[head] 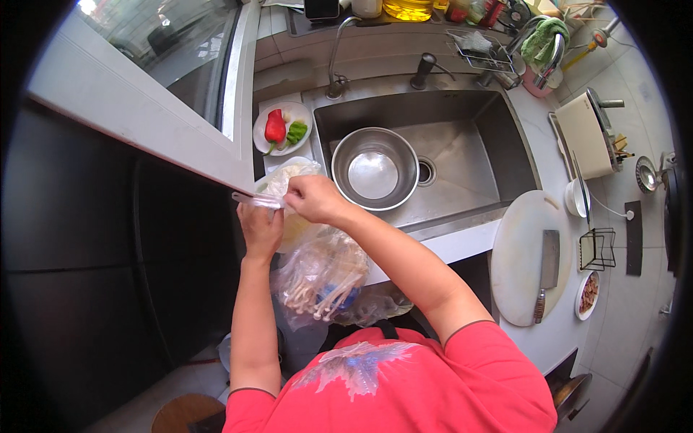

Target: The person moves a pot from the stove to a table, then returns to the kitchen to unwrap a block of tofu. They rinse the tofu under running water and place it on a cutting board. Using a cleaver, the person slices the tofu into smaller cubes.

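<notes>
My left hand (259, 224) grips a pale, flat-handled utensil (260, 201), whose kind I cannot tell. Close on its right, my right hand (314, 197) is closed on the gathered clear plastic (289, 176). Below both hands, a clear plastic bag (319, 254) hangs at the counter's edge, with enoki mushrooms (319, 300) and something blue showing in it. A pale plate or bowl (260, 184) is partly hidden behind the hands. On a white plate (260, 142) beyond lie a red pepper (275, 127) and a green pepper (296, 131).
A steel basin (373, 169) stands in the sink (460, 157), left of the drain. To the right, a cleaver (550, 260) lies on a round cutting board (514, 270), near a bowl of chopped meat (588, 296). A white window frame (146, 130) juts in from the left, close to my hands.
</notes>
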A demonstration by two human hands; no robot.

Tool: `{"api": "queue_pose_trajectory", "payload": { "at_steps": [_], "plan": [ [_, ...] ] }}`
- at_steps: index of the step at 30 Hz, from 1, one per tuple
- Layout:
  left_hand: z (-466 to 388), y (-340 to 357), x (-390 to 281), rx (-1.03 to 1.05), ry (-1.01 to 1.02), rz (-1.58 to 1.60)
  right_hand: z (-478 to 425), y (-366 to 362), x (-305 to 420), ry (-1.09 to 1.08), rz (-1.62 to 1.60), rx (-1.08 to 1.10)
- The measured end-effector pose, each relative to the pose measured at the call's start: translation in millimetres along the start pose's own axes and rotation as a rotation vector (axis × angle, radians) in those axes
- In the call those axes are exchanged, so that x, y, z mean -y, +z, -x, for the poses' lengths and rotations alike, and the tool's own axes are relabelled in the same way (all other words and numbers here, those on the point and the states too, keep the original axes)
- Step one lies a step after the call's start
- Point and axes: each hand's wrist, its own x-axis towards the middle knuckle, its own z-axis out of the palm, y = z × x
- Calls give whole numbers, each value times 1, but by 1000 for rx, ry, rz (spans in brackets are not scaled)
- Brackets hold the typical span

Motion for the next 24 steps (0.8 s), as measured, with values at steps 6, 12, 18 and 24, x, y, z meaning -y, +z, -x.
{"api": "queue_pose_trajectory", "payload": {
  "at_steps": [6, 12, 18, 24],
  "plan": [
    [1, 6, 9, 37, -76, -23, 1, -8, -14, 275, -754, -5],
    [4, -4, 11, -77, -70, -28, 3, -44, -12, 317, -1218, -89],
    [0, 1, -3, -79, -153, 134, -4, -8, -36, -207, -62, -197],
    [4, 3, 4, -125, -73, -77, -15, 14, -12, -370, 230, -119]
  ]
}}
